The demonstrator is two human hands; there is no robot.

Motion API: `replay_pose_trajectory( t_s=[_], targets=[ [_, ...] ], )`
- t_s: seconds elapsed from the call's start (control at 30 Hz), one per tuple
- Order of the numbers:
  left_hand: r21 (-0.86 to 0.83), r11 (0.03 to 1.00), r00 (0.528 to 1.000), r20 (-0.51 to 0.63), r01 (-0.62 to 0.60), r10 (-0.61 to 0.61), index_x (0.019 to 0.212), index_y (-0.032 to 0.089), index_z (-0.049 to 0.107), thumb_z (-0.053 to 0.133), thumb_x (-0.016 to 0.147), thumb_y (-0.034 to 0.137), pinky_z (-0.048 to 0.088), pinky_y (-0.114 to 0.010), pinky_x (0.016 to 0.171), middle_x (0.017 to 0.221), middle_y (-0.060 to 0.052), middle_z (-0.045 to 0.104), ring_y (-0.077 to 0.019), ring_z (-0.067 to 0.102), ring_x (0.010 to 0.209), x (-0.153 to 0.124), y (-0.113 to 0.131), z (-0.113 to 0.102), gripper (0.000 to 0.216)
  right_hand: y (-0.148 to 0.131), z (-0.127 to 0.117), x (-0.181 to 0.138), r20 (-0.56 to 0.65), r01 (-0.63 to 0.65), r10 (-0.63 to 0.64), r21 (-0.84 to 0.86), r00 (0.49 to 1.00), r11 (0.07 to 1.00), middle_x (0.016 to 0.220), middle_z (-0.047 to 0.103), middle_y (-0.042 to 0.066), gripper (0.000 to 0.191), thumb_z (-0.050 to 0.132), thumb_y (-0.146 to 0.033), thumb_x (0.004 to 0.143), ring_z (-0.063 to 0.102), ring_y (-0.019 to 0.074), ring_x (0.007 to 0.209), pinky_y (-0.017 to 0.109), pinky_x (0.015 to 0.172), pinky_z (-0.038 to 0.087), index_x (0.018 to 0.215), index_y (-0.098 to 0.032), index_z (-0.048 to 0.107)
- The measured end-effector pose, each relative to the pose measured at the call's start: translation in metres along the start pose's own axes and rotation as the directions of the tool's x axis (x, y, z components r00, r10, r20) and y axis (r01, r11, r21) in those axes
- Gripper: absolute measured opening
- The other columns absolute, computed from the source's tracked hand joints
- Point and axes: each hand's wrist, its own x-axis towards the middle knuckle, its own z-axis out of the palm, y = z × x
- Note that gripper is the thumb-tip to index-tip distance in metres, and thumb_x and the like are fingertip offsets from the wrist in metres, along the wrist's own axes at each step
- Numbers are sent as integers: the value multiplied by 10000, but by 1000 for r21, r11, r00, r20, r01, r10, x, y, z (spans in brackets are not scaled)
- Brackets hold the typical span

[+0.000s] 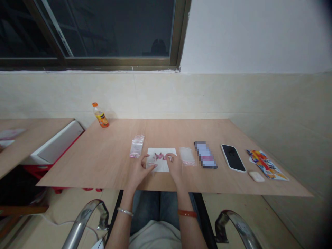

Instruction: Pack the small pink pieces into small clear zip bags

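Observation:
A white square sheet (pixel 163 168) lies flat near the front of the table. Small pink and dark pieces (pixel 159 156), too small to name, form a row across it. My left hand (pixel 140 171) rests at the sheet's left edge, thumb stretched out and apart from the curled index finger. At the right end of the row, my right hand (pixel 175 167) has thumb and index finger pinched together; what is between them is too small to make out. Clear zip bags (pixel 137 146) lie beyond my left hand, and another clear bag (pixel 187 156) is just right of the sheet.
To the right lie a phone with a blurred screen (pixel 206 155), a white-edged phone (pixel 233 158), a white earbud case (pixel 256 176) and a colourful packet (pixel 268 165). An orange drink bottle (pixel 101 117) stands back left. Metal chair arms (pixel 85 221) flank me below the wooden table (pixel 103 155).

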Motion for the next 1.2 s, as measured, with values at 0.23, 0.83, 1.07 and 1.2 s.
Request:
replay_pose_trajectory(
  t_s=[0.23,0.83,1.07,1.2],
  targets=[
    [21,999,999,-28,-28,29,1045,154,568,658,660,465,321,-206,496,674,31,498,-93,395,535,0,-2,0,503,21,16,0,11,-47,51,-255,999,966,950,699,94,322,454,-352,877,648,208,846,257,667,430,1134,-248,617],
    [17,999,1000,-7,-27,27,1047,169,563,680,643,441,314,-210,506,650,39,472,-100,400,534,0,0,0,501,-3,-12,4,-177,145,-84,367,981,919,476,314,-68,369,551,-458,746,337,91,443,209,435,237,839,-137,708],
    [-30,999,999,43,-14,16,1064,146,540,673,649,374,292,-207,499,565,82,371,-96,376,514,-1,6,0,492,-34,-16,-12,37,220,-276,507,961,833,475,376,-64,315,582,-415,735,291,77,449,205,435,210,862,-157,709],
    [-48,999,999,48,-2,5,1064,147,543,680,640,353,271,-200,481,559,84,363,-88,356,500,-1,7,0,491,-33,-10,-12,62,224,-279,447,958,866,515,514,-26,348,558,-446,739,392,100,480,206,459,277,872,-163,712]
  ],
)
